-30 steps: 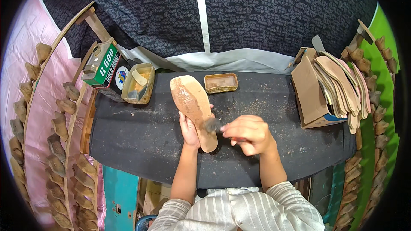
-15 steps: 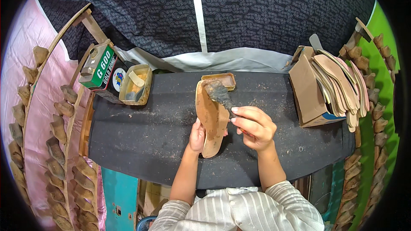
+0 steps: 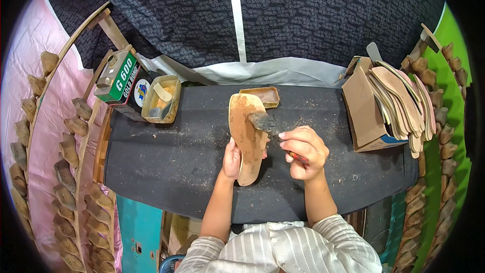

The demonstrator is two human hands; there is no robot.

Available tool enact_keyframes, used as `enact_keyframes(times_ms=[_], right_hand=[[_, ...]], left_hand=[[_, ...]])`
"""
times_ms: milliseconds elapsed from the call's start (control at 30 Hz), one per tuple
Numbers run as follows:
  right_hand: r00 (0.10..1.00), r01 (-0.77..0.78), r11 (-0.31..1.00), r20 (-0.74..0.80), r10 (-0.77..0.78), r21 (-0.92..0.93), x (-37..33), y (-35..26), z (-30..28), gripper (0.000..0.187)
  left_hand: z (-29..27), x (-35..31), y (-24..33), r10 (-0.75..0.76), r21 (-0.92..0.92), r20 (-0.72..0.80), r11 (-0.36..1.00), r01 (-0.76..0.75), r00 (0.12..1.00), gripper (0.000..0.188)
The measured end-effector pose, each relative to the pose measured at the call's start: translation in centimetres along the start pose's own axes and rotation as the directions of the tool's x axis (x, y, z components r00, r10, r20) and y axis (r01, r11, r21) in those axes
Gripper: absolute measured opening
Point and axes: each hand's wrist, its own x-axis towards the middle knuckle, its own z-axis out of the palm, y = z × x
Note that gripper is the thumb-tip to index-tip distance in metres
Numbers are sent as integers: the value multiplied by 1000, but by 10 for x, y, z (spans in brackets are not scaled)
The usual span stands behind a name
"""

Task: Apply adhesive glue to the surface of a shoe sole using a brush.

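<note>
The sole [image 3: 247, 139] looks like matt, fibrous board, its pale edge smooth and its coated face patchy and slightly rough, while the brush [image 3: 263, 123] has stiff, clotted dark bristles. Dull black cloth, speckled with crumbs, covers the worktop [image 3: 182, 172], beside a glossy painted metal can [image 3: 122, 78] and a matt cardboard box [image 3: 361, 111]. Shiny, satin-like pink fabric [image 3: 48, 116] hangs behind rough, wooden-looking shoe forms [image 3: 65, 174].

— Where's the tub [image 3: 176, 103] from the sole [image 3: 246, 136]?
— Ten o'clock, just beside the can [image 3: 127, 90].
— And the dish [image 3: 273, 105]?
— One o'clock, on the table [image 3: 177, 172], partly behind the sole.
— And the box [image 3: 365, 111]?
— Between two and three o'clock, with blanks [image 3: 399, 101] in it.
</note>
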Motion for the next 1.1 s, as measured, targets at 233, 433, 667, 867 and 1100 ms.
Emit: enact_keyframes(times_ms=[233,433,667,867,1100], right_hand=[[1000,3,999,-20,-4,-50,1,4,4,29],[995,-80,997,-50,81,21,-2,1,-5,32],[993,-119,991,-10,119,-53,-1,-1,-4,30],[984,-122,990,-137,111,-71,4,1,2,32],[984,-165,986,-73,163,-22,-2,-1,-4,32]], left_hand=[[3,0,-1,-5,-4,7,1000,5,1000,65],[-1,2,0,-10,-32,30,999,11,1000,65],[0,1,-1,-6,42,-71,999,9,997,64],[2,2,0,0,-4,-7,1000,0,1000,63],[-5,2,-1,12,-45,-35,999,-14,999,63]])
